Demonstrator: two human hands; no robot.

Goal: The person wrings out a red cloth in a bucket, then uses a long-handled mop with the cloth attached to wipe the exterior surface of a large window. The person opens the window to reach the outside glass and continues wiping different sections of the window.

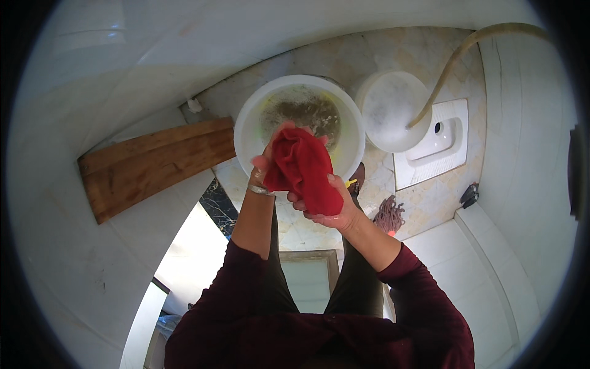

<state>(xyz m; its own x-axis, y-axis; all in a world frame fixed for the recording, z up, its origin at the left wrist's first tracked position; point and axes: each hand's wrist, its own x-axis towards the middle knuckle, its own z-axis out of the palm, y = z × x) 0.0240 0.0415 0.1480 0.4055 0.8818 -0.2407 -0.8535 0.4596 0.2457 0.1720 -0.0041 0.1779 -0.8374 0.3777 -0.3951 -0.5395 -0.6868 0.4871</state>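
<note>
A wet-looking, bunched red cloth (302, 167) is held between my two hands above the near rim of a large white tub (249, 117). My left hand (261, 165) grips the cloth's left side, its fingers partly hidden behind the fabric. Around the cloth's lower right end my right hand (342, 212) is closed, fingers curled beneath and thumb on top. Cloudy, sudsy water (301, 109) fills the tub below.
Right of the tub stands a white bucket (393, 101) with a hose (452, 67) running into it. Beyond lies a squat toilet (437, 144). A wooden board (163, 161) leans at the left. A mop head (389, 215) rests near my right forearm.
</note>
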